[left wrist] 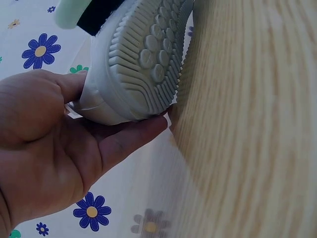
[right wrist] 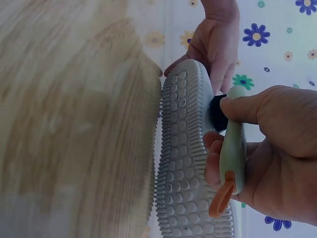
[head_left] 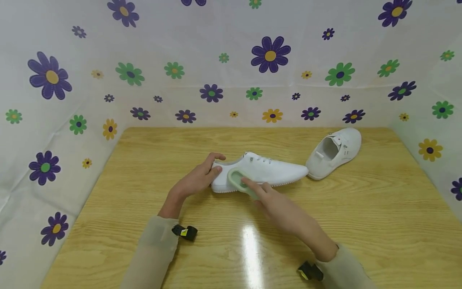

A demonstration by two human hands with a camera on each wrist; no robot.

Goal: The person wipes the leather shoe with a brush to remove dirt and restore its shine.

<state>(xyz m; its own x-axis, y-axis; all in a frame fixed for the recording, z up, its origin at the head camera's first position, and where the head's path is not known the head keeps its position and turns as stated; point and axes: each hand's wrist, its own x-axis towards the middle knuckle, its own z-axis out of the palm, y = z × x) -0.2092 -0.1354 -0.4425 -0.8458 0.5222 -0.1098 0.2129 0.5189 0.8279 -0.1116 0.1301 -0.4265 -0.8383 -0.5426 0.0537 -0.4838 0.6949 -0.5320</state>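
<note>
A white lace-up shoe (head_left: 278,170) lies over the middle of the table, toe to the right, its studded sole (right wrist: 181,163) facing my right wrist. My left hand (head_left: 196,178) grips the heel, thumb on the near side and fingers round the back. In my right hand (head_left: 283,208) is a pale green brush (right wrist: 233,153) with an orange hanging loop (right wrist: 223,198). Its dark bristles (right wrist: 218,114) press against the shoe's near side close to the heel. The thumb lies along the brush's back, and other fingers curl round its handle.
A second white shoe (head_left: 337,154) stands behind and right, its opening toward me, close by the first shoe's toe. The wooden table (head_left: 162,144) is bounded at the back and sides by a white cloth (head_left: 231,76) printed with flowers.
</note>
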